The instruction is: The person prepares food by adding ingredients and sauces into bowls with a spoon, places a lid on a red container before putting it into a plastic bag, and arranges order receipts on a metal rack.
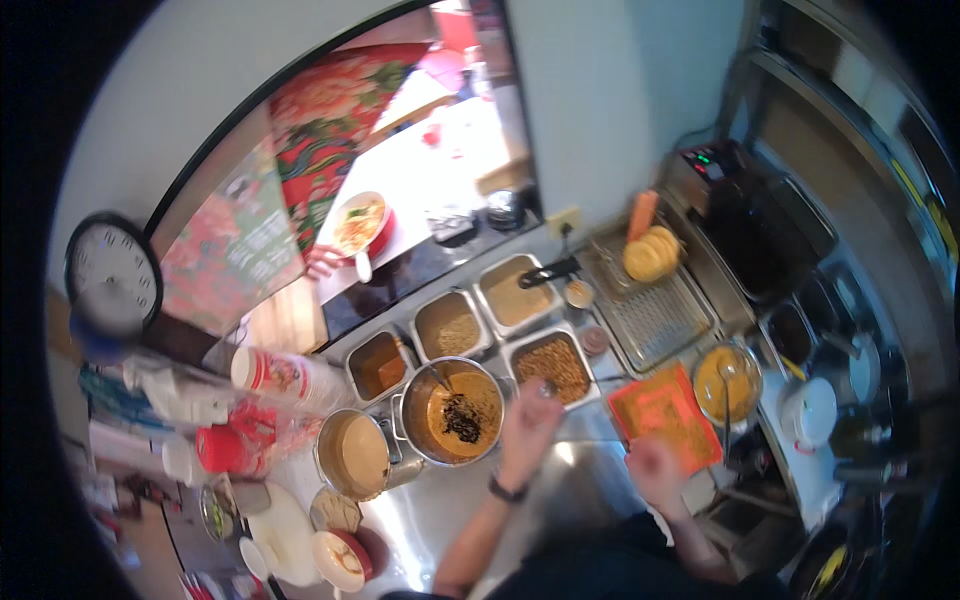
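Observation:
My left hand (529, 431), with a dark band at the wrist, is raised over the steel counter at the near edge of a steel pan of brown granules (553, 363). A small shiny thing shows at its fingertips; whether they grip it is unclear. Left of this hand stands a steel pot of orange-brown sauce (486, 411) with a dark clump on top and a utensil handle leaning inside. My right hand (657, 474) is blurred, with its fingers bent, in front of an orange-red tray (624, 411) with yellowish contents. I cannot tell whether it holds anything.
Another pot (364, 454) holds beige sauce. Behind are steel pans with brown liquid (367, 369), pale grains (454, 334) and tan powder (514, 291). Right is a glass bowl of yellow food (729, 381). A person's hand (324, 262) touches a noodle bowl (361, 225) beyond the hatch.

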Demonstrator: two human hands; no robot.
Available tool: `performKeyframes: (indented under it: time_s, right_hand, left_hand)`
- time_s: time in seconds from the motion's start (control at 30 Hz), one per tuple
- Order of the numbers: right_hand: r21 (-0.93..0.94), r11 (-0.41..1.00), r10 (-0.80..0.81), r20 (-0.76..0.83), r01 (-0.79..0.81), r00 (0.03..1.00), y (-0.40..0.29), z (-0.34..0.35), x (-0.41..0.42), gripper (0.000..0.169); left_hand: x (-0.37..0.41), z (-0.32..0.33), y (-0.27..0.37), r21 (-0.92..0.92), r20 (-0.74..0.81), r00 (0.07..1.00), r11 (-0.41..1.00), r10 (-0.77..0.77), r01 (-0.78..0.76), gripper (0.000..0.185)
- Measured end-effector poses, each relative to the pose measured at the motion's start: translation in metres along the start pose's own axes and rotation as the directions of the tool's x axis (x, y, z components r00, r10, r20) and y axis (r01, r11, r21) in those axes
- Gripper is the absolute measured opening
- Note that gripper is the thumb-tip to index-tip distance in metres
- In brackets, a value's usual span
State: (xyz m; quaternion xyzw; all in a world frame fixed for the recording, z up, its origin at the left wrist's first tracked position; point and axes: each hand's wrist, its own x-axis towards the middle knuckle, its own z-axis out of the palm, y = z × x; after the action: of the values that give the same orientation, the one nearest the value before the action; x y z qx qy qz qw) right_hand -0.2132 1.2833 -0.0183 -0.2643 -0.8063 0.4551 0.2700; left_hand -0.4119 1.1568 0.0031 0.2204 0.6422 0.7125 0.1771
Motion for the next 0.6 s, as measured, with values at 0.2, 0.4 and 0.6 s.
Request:
performKeyframes:
  time_s: [0.2, 0.4, 0.6]
  right_hand:
    - [0.064, 0.830, 0.558, -0.075, -0.554, 0.827, 0.012, -0.061, -0.091, 0.011]
    - [0.273, 0.779, 0.626, -0.398, -0.565, 0.671, 0.038, -0.176, -0.178, 0.014]
    - [0.132, 0.879, 0.389, -0.755, -0.458, 0.528, 0.060, -0.359, -0.190, 0.024]
  left_hand:
    - [-0.219, 0.022, -0.074, 0.262, 0.410, 0.673, 0.786, -0.616, 0.560, 0.031]
    - [-0.257, 0.044, -0.087, 0.449, 0.518, 0.486, 0.707, -0.704, 0.546, 0.029]
    - [-0.237, 0.101, -0.094, 0.385, 0.615, 0.589, 0.852, -0.524, 0.355, 0.016]
